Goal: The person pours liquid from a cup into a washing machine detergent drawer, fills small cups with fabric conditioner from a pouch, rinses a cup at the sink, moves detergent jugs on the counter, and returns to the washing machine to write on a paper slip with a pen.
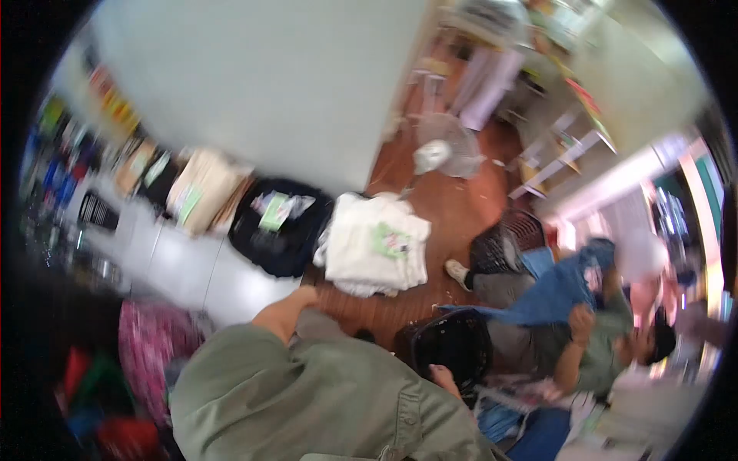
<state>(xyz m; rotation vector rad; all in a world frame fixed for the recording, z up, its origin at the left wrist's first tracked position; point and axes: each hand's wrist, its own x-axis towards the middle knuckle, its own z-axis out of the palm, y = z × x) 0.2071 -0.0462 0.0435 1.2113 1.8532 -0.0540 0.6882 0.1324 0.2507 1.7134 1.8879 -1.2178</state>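
Note:
My left hand [304,296] is at the end of my bare forearm, below a folded stack of white clothes [377,246] and apart from it as far as I can see. Motion blur hides its fingers. My right hand [443,377] is at the near rim of a black plastic basket [452,346], its fingers looking closed on the edge, though they are blurred. The inside of the basket looks dark. To the left of the white stack lies a stack of black clothes [280,238] with a green and white label on top.
At right, a seated person [607,361] holds up blue jeans [557,296]. Beyond are a dark basket [507,238], a standing fan [450,150] and a white shelf [569,150]. Beige clothes [204,188] lie farther left; a pink patterned bundle [157,349] is lower left.

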